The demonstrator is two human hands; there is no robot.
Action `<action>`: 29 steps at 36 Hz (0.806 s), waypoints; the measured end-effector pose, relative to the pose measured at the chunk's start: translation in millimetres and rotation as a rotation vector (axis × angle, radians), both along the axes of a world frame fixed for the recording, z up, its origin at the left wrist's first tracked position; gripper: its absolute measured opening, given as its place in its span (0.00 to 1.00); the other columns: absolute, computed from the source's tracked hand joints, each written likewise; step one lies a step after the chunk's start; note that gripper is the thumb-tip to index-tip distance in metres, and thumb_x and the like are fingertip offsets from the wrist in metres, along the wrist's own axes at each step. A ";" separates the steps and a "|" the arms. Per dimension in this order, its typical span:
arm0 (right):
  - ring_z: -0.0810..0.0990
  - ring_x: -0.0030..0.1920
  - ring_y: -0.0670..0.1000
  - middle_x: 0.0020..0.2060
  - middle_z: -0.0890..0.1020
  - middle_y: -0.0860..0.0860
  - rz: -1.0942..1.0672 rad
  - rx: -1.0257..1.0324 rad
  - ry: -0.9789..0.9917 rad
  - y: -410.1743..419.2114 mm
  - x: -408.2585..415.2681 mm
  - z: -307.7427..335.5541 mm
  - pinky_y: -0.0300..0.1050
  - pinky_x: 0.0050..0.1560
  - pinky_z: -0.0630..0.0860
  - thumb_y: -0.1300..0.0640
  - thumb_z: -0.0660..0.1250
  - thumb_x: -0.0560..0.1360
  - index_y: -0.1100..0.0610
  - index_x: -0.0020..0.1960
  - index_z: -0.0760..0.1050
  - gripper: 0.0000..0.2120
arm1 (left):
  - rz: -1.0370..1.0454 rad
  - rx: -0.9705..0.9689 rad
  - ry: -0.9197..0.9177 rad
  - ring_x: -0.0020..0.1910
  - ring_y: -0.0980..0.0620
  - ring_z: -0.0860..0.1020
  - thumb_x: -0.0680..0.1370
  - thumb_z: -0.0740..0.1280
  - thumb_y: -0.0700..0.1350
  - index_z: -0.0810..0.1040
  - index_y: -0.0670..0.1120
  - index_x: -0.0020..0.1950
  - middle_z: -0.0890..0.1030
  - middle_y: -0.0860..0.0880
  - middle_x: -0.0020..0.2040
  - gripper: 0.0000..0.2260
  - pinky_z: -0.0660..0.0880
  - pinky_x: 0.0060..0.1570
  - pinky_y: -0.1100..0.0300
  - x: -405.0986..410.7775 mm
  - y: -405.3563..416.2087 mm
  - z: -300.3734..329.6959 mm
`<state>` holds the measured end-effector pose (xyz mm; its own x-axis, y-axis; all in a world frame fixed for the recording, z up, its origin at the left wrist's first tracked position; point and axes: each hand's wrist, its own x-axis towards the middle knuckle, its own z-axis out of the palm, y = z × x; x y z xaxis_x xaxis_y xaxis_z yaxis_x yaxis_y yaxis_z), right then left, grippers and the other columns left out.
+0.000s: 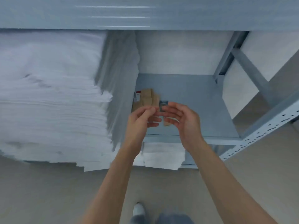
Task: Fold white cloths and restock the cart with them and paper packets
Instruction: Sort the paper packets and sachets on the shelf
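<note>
Hands at the packet pile on the grey shelf

The left hand [142,116] pinched a small grey-blue packet [163,106] between thumb and forefinger; the right hand [184,120] cupped loosely beside it, holding nothing. Brown paper packets [148,98] lay just behind on the shelf [202,101], right of the tall stack of white cloths [48,97].

The grey metal shelf [191,101] has bare room on its right half, back to the pale wall. On the left a tall stack of white folded cloths [48,97] fills the space and blocks that side. A small heap of brown paper packets [148,98] lies just beside the stack. Both hands [163,118] are over the front middle. A slanted grey metal brace [252,73] closes the right side. The upper grey shelf [145,13] hangs overhead.
</note>
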<state>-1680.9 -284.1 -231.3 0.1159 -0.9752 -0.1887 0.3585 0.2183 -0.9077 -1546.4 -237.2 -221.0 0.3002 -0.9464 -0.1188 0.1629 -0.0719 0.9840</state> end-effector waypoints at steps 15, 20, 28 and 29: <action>0.84 0.48 0.59 0.50 0.85 0.62 -0.111 0.056 0.006 -70.5 -42.1 -37.3 0.49 0.48 0.81 0.60 0.59 0.80 0.64 0.54 0.81 0.13 | -0.037 0.098 0.028 0.43 0.45 0.85 0.81 0.64 0.42 0.83 0.41 0.53 0.86 0.43 0.45 0.09 0.80 0.42 0.58 -15.2 -89.1 -32.1; 0.85 0.45 0.57 0.47 0.86 0.60 0.010 0.080 0.117 -102.6 -56.1 -56.9 0.50 0.48 0.80 0.59 0.61 0.80 0.64 0.54 0.81 0.13 | 0.041 0.137 -0.029 0.43 0.45 0.84 0.82 0.63 0.42 0.81 0.37 0.56 0.85 0.41 0.46 0.10 0.81 0.45 0.54 -26.6 -108.9 -45.9; 0.84 0.43 0.58 0.46 0.86 0.61 0.092 0.157 0.136 -143.4 -72.3 -81.4 0.50 0.46 0.81 0.60 0.62 0.79 0.63 0.50 0.82 0.11 | 0.079 0.218 -0.024 0.43 0.43 0.84 0.82 0.62 0.41 0.82 0.38 0.55 0.85 0.41 0.46 0.10 0.81 0.46 0.52 -41.9 -138.4 -80.2; 0.84 0.43 0.58 0.46 0.86 0.61 0.100 0.166 0.144 -146.9 -72.7 -84.6 0.49 0.45 0.81 0.60 0.62 0.79 0.63 0.50 0.82 0.11 | 0.073 0.224 -0.028 0.42 0.44 0.84 0.82 0.62 0.41 0.82 0.38 0.54 0.85 0.42 0.46 0.10 0.81 0.47 0.51 -42.4 -143.3 -85.6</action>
